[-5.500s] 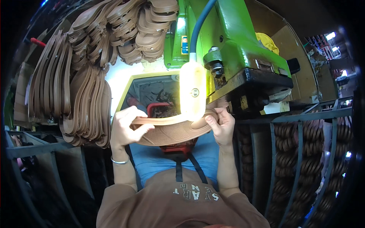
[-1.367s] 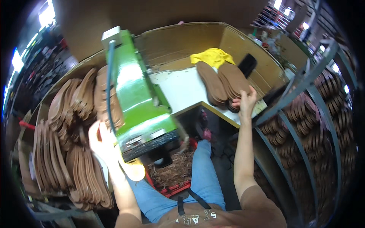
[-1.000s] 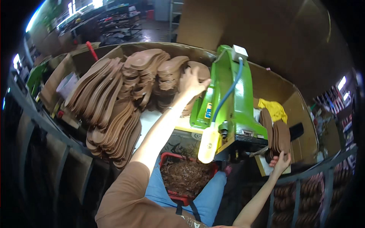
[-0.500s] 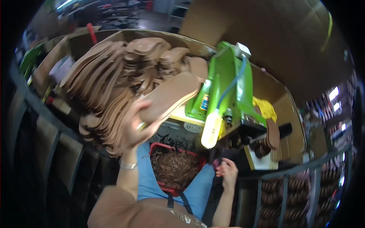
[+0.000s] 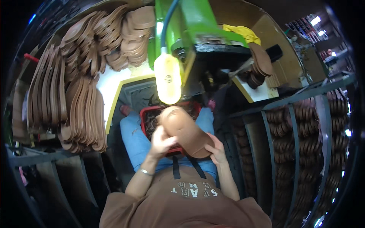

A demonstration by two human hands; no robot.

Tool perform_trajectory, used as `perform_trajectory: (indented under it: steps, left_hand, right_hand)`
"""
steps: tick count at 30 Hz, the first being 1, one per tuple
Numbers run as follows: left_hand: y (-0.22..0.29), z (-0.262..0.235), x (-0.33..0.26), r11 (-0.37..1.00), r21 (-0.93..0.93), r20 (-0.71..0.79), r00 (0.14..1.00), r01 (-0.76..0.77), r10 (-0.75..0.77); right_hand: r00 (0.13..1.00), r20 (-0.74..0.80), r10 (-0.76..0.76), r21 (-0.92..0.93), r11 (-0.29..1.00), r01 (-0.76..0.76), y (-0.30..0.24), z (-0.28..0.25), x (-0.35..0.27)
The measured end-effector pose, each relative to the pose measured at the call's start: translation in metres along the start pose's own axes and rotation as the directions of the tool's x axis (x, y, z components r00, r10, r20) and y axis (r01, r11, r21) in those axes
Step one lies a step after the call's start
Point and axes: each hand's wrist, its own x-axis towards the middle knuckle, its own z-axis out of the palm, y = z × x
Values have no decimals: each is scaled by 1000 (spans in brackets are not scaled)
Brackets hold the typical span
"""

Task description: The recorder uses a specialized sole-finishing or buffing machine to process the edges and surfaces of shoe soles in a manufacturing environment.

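I'm gripping the sole w/ both hands, left & right, flat over the red bin under the lamp, prob. for light.

We see a white worktop with a yellow rim, cut away at its front edge around our lap. Along its left edge stand rows of brown shoe soles, packed on edge and leaning together; more soles are heaped across the back left corner. A green machine stands on the worktop at the middle of the back edge. On the right part of the worktop a small stack of brown soles lies by the front edge, with a yellow cloth behind it toward the back edge.
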Motion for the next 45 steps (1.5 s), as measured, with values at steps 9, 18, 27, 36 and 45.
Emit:
perform_trajectory:
  steps: [9,18,27,36,45]
  left_hand:
    - [37,71,69,827,561,-23,998,-40,64]
    - [31,64,47,907,406,-96,982,-114,166]
    - [34,50,54,824,558,-29,990,-100,139]
    - [68,6,36,926,346,-86,978,-149,190]
    - [93,-51,-6,976,174,-324,928,-130,182]
  right_hand:
    - [977,82,197,135,969,-206,34,26,-22]
    - [981,-130,-147,34,988,153,-27,-8,-29]
    - [780,-391,-488,-99,865,492,-141,-15,54]
    - [914,-170,-369,160,905,395,-132,34,90]
    - [902,-66,-426,6,904,428,-90,97,91]
